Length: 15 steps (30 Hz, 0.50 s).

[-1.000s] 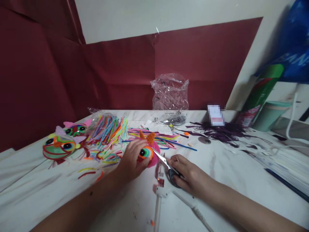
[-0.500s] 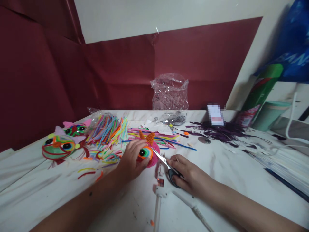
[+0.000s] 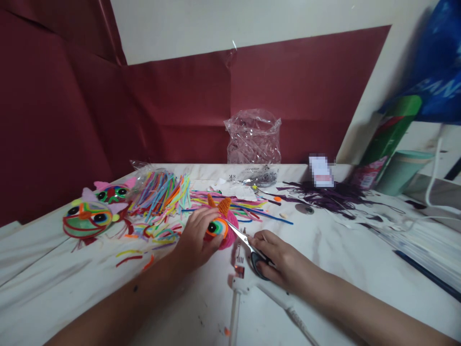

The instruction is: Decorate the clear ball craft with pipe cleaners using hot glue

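Observation:
My left hand (image 3: 197,236) is closed around the left side of a pink pipe-cleaner animal face (image 3: 232,235) with orange ears and a rainbow-ringed eye. My right hand (image 3: 279,259) grips the dark handles of a pair of scissors (image 3: 245,239). The blades point up and left, their tips touching or very near the face beside the eye; I cannot tell which. Below the blades a white glue gun (image 3: 240,284) lies on the table, partly behind the scissors. My left fingers hide much of the face.
Two finished-looking animal faces (image 3: 88,221) lie at the left. Coloured pipe cleaners (image 3: 162,192) are heaped behind my left hand. A clear plastic bag (image 3: 254,139) stands at the back, dark purple strands (image 3: 334,197) to its right. A green cup (image 3: 403,173) stands at far right.

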Tool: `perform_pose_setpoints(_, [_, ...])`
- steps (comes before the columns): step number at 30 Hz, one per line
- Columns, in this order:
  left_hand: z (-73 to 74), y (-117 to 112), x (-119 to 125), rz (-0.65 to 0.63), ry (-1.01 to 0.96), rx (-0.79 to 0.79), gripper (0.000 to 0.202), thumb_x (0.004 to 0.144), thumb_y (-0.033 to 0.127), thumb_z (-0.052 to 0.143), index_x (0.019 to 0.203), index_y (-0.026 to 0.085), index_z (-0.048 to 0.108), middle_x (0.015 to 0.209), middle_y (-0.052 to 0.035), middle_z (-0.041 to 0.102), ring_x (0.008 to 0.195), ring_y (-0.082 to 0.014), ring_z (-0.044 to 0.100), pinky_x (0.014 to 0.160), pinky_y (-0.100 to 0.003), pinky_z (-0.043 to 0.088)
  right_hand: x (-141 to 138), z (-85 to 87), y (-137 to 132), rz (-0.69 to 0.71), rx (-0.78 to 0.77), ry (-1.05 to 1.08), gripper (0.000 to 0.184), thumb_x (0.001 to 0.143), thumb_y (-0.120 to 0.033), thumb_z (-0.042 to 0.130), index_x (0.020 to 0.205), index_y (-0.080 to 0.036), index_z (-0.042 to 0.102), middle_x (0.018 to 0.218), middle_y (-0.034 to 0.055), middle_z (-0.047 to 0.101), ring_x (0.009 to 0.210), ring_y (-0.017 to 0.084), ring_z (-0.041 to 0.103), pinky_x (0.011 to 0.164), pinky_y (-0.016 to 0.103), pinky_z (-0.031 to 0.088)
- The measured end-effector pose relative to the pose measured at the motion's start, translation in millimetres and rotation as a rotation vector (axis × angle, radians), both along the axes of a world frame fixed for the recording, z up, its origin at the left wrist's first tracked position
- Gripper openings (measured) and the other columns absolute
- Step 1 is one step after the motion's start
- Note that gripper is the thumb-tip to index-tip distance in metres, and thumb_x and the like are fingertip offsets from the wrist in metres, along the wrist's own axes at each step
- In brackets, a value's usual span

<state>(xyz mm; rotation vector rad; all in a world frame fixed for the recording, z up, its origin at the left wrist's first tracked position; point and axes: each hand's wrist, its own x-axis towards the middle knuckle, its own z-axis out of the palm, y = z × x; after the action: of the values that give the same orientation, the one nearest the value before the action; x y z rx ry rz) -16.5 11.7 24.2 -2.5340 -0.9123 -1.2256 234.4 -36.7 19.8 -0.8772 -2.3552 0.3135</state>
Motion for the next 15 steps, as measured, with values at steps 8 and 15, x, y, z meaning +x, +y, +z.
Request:
perform_pose_setpoints(8, [-0.2,-0.3,-0.4,0.008,-0.008,-0.010,0.039,0.084,0.028,0.055,0.121,0.018,0.047,0.118,-0.0123,0.060,0.118,-0.0262,0.049,0.102,-0.046,0.039,0.8,-0.6,-0.6,0.006,-0.013,0.000,0.040,0.079,-0.004,0.049,0.117,-0.014,0.052,0.108,0.0139,0.052,0.098,0.021,0.059,0.085,0.032,0.052])
perform_pose_setpoints(15, [0.3,-0.4,0.0,0.008,-0.009,-0.017,0.038,0.084,0.030,0.053,0.120,0.019,0.047,0.118,-0.0126,0.060,0.118,-0.0271,0.050,0.102,-0.048,0.039,0.4,2.0,-2.2,0.015,0.001,0.022,0.040,0.078,-0.004,0.049,0.117,-0.016,0.053,0.106,0.0132,0.054,0.095,0.021,0.060,0.082,0.032,0.053])
